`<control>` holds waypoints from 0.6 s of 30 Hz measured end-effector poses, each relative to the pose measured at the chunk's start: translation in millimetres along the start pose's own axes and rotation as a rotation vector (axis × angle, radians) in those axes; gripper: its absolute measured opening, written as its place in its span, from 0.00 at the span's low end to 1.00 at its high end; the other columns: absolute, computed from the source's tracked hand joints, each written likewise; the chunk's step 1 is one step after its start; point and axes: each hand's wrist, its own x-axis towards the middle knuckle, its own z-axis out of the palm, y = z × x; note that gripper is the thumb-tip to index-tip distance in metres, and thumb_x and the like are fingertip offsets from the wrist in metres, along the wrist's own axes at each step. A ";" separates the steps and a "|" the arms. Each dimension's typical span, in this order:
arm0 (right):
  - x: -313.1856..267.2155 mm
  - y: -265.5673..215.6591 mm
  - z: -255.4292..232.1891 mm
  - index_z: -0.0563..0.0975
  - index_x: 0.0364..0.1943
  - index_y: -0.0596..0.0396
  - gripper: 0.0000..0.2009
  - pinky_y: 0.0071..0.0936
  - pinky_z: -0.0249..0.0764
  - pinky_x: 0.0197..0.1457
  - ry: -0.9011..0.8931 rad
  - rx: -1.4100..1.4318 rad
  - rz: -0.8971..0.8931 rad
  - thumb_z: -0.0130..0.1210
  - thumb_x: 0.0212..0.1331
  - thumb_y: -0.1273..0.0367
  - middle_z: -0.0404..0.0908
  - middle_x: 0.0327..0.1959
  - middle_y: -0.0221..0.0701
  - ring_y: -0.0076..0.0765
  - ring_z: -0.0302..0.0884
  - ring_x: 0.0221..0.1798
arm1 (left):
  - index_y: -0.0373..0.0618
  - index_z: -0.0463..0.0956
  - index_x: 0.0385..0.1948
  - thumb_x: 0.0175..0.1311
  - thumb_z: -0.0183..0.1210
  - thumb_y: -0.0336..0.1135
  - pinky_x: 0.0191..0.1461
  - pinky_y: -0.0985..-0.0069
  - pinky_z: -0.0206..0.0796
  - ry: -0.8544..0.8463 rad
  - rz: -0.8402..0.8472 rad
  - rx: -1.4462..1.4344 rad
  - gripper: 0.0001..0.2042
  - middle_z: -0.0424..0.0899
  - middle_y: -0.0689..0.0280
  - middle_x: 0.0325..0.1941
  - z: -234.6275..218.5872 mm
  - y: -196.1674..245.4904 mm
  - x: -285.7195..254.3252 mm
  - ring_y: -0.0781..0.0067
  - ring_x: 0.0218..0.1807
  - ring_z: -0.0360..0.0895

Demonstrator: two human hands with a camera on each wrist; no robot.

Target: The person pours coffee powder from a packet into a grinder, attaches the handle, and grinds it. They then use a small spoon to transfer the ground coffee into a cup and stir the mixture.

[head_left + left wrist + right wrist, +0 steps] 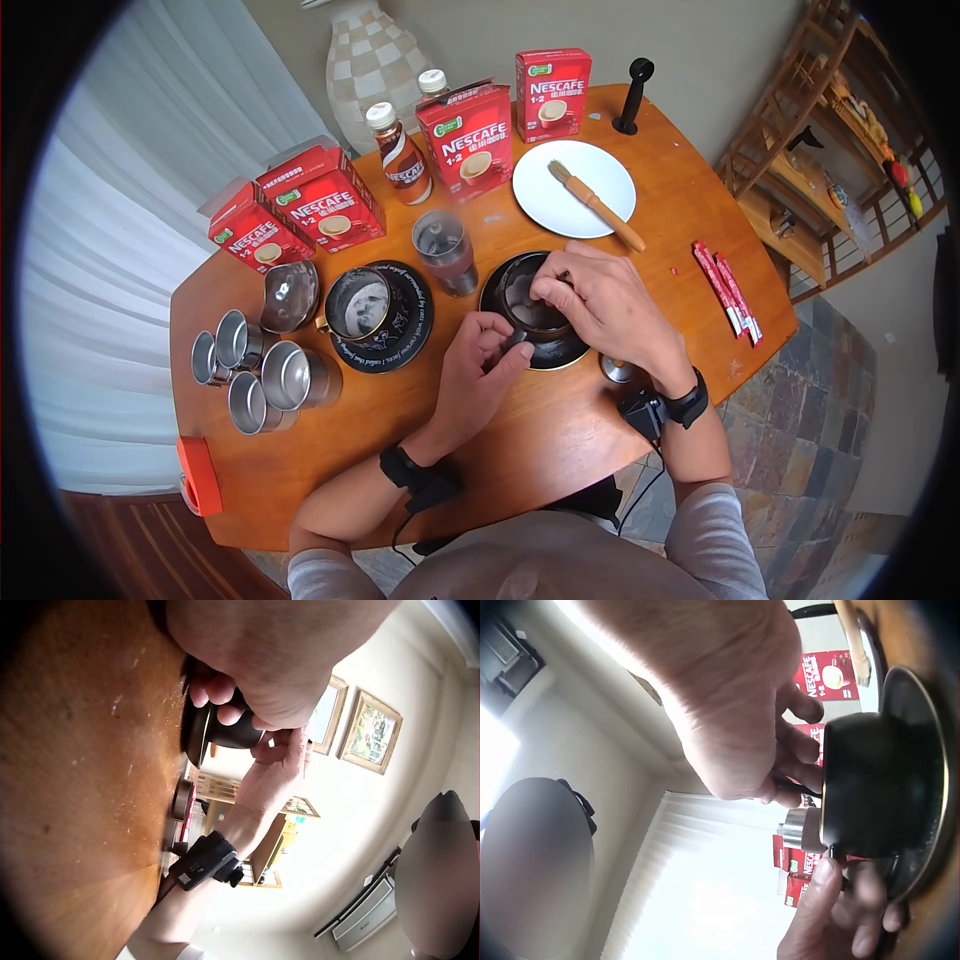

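A dark cup [518, 290] stands upright on a black saucer [555, 356] near the table's middle. My left hand [475, 375] grips the cup's handle between thumb and fingers. Above the rim, my right hand [605, 305] pinches a thin dark utensil [796, 787], its lower end hidden inside the cup [866, 780]. Both wrist views show the cup's side, with the left hand [840, 911] low at the handle and the right hand [271, 780] over the opening. The cup's contents are hard to make out.
A glass [445, 250] stands left of the cup, beyond it another cup [358, 303] on a black saucer [405, 335]. Metal cups [290, 375] stand at left. Red boxes [475, 140], a bottle [402, 155] and a white plate [540, 205] with a brush [600, 205] stand behind; red sachets [725, 290] lie right.
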 end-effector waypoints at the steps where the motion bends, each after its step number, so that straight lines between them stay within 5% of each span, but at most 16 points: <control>1: 0.1 0.8 3.5 0.83 0.40 0.57 0.09 0.45 0.76 0.45 0.025 -0.010 -0.016 0.58 0.70 0.66 0.84 0.35 0.40 0.53 0.82 0.42 | 0.43 0.65 0.50 0.75 0.62 0.26 0.41 0.86 0.67 0.000 -0.009 -0.013 0.13 0.85 0.68 0.43 0.3 1.7 -0.5 0.88 0.39 0.76; 18: -0.3 2.2 6.1 0.83 0.41 0.58 0.09 0.44 0.77 0.46 0.048 0.007 -0.035 0.58 0.70 0.66 0.85 0.37 0.39 0.52 0.83 0.43 | 0.43 0.65 0.50 0.76 0.61 0.27 0.41 0.86 0.67 -0.013 0.002 -0.016 0.12 0.85 0.68 0.43 -0.2 0.9 -0.5 0.88 0.39 0.75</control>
